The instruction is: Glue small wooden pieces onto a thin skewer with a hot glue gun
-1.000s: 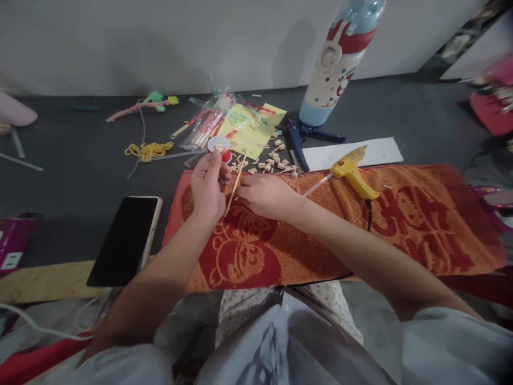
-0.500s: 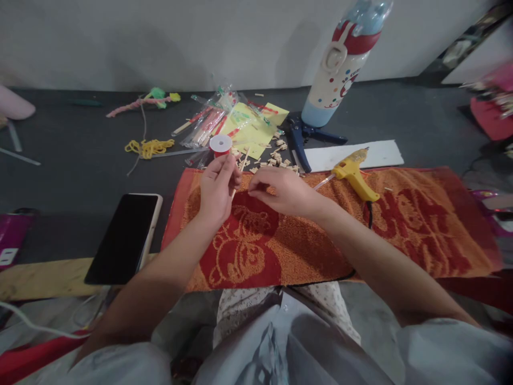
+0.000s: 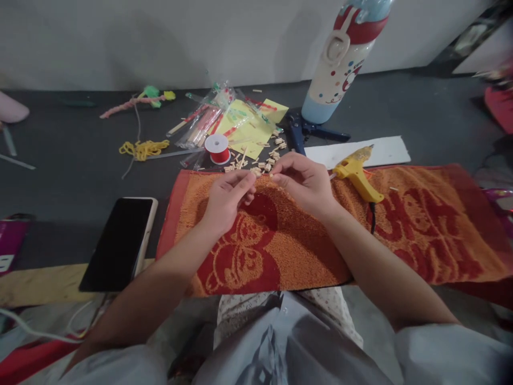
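My left hand (image 3: 230, 199) is closed in a pinch above the orange and red towel (image 3: 312, 240), with a small wooden piece (image 3: 255, 171) at its fingertips. Opposite it, my right hand (image 3: 306, 181) pinches a tiny wooden bit (image 3: 271, 175) between thumb and forefinger; the two hands are slightly apart. Just beyond the fingers lies a scatter of short cut wooden pieces (image 3: 276, 155). A spool of red ribbon (image 3: 218, 149) stands upright past my left hand. A yellow glue gun (image 3: 358, 174) rests to the right of my right hand.
Behind are yellow paper (image 3: 250, 131), bagged sticks (image 3: 204, 120), dark blue cutters (image 3: 297, 133), a white strip (image 3: 387, 151) and a tall bottle (image 3: 334, 69). Yellow yarn (image 3: 146, 149) and a phone (image 3: 119, 240) lie left. The glue gun's cord (image 3: 373, 216) crosses the towel.
The longer stick beside my left hand now lies by the spool. My left hand has moved right and nearer me, uncovering the spool. My right fingers have closed on a tiny wooden bit.
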### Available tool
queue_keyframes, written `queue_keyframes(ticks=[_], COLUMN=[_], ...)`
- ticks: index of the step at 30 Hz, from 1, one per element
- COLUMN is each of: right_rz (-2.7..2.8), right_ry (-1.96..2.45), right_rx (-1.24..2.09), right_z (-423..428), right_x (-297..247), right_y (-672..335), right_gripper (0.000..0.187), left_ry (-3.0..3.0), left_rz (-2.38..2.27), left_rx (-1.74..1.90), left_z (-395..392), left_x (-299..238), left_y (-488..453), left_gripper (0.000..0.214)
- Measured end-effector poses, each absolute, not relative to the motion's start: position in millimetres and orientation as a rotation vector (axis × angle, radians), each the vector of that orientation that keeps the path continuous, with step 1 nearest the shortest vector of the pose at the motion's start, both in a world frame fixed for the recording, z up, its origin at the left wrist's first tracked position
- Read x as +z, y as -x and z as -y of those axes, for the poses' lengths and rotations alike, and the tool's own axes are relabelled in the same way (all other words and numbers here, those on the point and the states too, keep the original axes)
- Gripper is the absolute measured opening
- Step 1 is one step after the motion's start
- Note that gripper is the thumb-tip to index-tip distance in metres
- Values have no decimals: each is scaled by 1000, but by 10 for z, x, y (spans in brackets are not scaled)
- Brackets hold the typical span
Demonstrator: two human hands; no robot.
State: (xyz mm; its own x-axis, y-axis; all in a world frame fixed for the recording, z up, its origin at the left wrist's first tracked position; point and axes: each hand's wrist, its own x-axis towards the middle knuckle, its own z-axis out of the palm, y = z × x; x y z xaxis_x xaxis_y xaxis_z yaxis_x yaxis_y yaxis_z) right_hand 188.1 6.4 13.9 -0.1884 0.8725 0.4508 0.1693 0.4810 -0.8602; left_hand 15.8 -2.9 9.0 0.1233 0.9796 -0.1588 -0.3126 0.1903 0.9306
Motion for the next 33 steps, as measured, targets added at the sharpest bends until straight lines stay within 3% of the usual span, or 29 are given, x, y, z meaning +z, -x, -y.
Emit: queue_keyframes(ticks=[12, 33], right_rz=[1677, 1678], right_ry=[888, 867], right_rx=[678, 916], right_z=[-25, -38], right_x=[130, 152], right_y=[-1823, -1925], right_gripper=[8, 20], left_ry=[-970, -1258], left_rz=[-992, -1002], left_rx=[1081, 1112], left_z=[67, 66], left_x=[59, 85], left_y=[-166, -137], left_gripper=[27, 25])
